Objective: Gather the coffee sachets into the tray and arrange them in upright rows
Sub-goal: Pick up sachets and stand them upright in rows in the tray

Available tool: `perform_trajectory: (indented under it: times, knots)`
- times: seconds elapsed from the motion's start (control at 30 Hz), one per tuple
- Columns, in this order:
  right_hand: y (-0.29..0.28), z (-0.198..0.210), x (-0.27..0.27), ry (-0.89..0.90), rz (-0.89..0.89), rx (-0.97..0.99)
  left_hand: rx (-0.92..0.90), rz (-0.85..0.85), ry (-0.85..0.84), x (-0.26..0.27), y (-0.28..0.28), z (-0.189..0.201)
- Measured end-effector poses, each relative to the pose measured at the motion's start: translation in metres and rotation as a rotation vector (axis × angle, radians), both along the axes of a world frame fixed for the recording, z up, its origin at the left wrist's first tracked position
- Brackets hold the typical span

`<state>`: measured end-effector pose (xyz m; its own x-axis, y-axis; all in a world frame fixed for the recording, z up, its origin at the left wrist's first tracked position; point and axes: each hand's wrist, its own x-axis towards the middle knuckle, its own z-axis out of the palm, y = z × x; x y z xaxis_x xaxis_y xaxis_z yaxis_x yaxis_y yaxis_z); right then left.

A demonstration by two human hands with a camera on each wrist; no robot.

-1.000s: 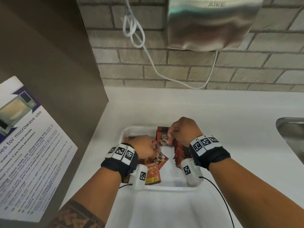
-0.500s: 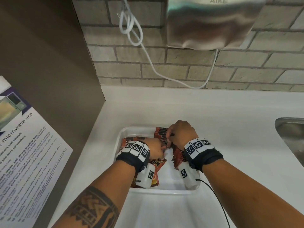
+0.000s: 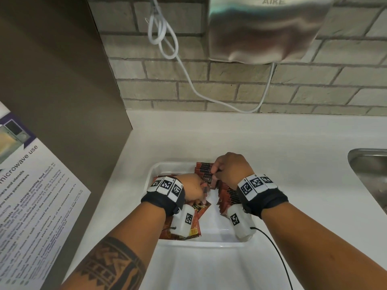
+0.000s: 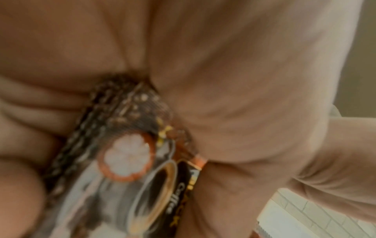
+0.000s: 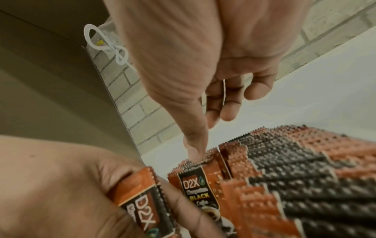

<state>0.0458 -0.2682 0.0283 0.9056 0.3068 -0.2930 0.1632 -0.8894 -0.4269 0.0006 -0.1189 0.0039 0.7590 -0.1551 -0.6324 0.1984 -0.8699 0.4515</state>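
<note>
I log the left hand (image 3: 193,188) gripping one sachet (image 5: 142,202) above the tray (image 3: 209,243). Right hand (image 3: 230,170) — thumb on the upright row (image 5: 284,177); grip, I cannot tell.

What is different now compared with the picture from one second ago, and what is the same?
The left hand, gripping a sachet, moved slightly right, toward the upright row and the right hand. The right hand barely shifted and keeps pinching the top of the front sachet of that row. The tray and the loose sachets lying flat in it stayed put.
</note>
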Motion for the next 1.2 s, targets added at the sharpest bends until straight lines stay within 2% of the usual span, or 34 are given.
perform_trajectory:
  times: [0.07, 0.17, 0.33, 0.37, 0.57, 0.63, 0.7, 0.8, 0.87, 0.97, 1.07, 1.2]
  knots:
    - [-0.003, 0.002, -0.002, -0.009, -0.004, 0.034, -0.031, 0.021, 0.018, -0.002, 0.003, 0.002]
    - [-0.009, 0.009, -0.011, -0.022, 0.007, 0.184, -0.097, 0.032, 0.04, -0.004, 0.012, 0.009]
    - [-0.016, 0.015, -0.023, 0.111, 0.097, 0.369, -0.654, 0.266, 0.08, -0.019, 0.026, 0.018]
    - [-0.016, 0.015, -0.024, 0.116, 0.088, 0.399, -0.717, 0.295, 0.068, -0.022, 0.027, 0.019]
    - [-0.017, 0.023, -0.025, 0.057, 0.008, 0.5, -0.823, 0.41, -0.11, -0.024, 0.027, 0.015]
    - [-0.017, 0.027, -0.024, 0.028, -0.023, 0.532, -0.784, 0.402, -0.143, -0.025, 0.029, 0.015]
    - [-0.017, 0.032, -0.02, -0.036, -0.055, 0.537, -0.667, 0.358, -0.158, -0.026, 0.035, 0.016]
    - [-0.014, 0.037, -0.016, -0.153, 0.003, 0.351, -0.278, 0.27, -0.163, -0.026, 0.047, 0.013]
    - [-0.009, 0.033, -0.016, -0.142, 0.039, 0.25, -0.13, 0.209, -0.112, -0.027, 0.048, 0.011]
    - [0.002, 0.018, -0.016, -0.121, 0.065, 0.092, -0.068, 0.1, -0.04, -0.025, 0.04, 0.008]
    - [0.012, 0.004, -0.017, -0.179, 0.059, -0.054, -0.036, -0.005, -0.023, -0.02, 0.024, 0.009]
    - [0.02, -0.005, -0.015, -0.23, 0.07, -0.182, 0.027, -0.032, -0.025, -0.014, 0.006, 0.007]
